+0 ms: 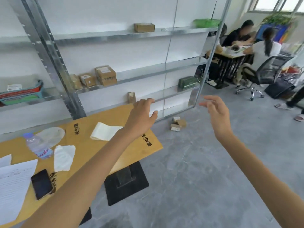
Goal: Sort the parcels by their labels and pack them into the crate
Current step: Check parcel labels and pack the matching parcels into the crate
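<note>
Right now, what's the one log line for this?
left grip: open, empty, near table edge | right grip: open, empty | parcels: on shelf | small boxes: on floor

A phone [41, 184], water bottle [38, 145] and papers [14, 186] lie on the wooden table [98, 150]

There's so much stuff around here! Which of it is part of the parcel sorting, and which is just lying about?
Part of the job:
middle-shelf parcels
top-shelf parcel
small boxes on the floor
stacked baskets, possibly the crates

Just lying about, on the table:
water bottle
phone
paper sheets
tissue
</note>
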{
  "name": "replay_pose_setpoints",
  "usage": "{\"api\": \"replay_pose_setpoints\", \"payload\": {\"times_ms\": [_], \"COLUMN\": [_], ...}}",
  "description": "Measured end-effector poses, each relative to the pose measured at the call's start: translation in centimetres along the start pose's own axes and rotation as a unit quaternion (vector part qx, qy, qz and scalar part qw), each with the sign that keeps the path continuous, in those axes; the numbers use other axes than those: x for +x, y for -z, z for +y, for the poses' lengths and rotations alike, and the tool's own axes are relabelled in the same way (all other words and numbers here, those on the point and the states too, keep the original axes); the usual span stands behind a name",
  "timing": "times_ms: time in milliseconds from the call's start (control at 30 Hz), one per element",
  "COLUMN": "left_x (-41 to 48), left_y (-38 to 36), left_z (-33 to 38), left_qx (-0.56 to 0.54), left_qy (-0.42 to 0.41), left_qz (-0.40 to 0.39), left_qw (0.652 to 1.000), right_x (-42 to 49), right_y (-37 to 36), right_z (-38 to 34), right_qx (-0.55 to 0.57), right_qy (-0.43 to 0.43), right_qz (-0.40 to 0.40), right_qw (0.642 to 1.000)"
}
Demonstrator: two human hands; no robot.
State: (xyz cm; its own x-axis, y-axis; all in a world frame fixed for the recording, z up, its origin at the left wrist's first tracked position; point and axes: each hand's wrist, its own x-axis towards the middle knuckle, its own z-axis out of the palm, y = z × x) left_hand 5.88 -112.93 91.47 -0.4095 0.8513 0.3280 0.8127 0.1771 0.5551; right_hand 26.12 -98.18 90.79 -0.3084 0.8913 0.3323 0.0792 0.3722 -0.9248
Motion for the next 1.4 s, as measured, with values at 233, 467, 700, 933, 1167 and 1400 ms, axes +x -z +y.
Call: {"api": "replay_pose_setpoints", "payload": {"times_ms": [233, 467, 700, 933, 1167, 1400], "left_x": [11.2, 18.5, 22.9, 29.9, 40.8, 50.9], "left_y": [-13.3, -19.2, -20.6, -22.5, -26.2, -30.7], "left_z": [10.3, 14.4, 11.8, 9.3, 5.8, 1.6], "left_qx": [-0.032, -0.027, 0.000, 0.005, -0.028, -0.057], "left_qy": [0.030, 0.013, 0.002, 0.011, 0.014, 0.041], "left_qz": [-0.058, -0.062, -0.038, -0.017, -0.015, -0.066], "left_qw": [0.997, 0.998, 0.999, 1.000, 0.999, 0.995], "right_x": [11.4, 16.8, 20.7, 27.6, 38.4, 47.9], "right_y": [12.7, 20.9, 22.2, 18.9, 14.0, 11.8], "right_z": [6.9, 10.8, 13.0, 15.4, 19.4, 25.0], "right_qx": [-0.015, 0.006, 0.008, 0.017, -0.004, -0.026], "right_qy": [-0.038, -0.070, -0.081, -0.100, -0.102, -0.146], "right_qz": [0.000, 0.039, 0.027, 0.008, -0.018, -0.034], "right_qw": [0.999, 0.997, 0.996, 0.995, 0.995, 0.988]}}
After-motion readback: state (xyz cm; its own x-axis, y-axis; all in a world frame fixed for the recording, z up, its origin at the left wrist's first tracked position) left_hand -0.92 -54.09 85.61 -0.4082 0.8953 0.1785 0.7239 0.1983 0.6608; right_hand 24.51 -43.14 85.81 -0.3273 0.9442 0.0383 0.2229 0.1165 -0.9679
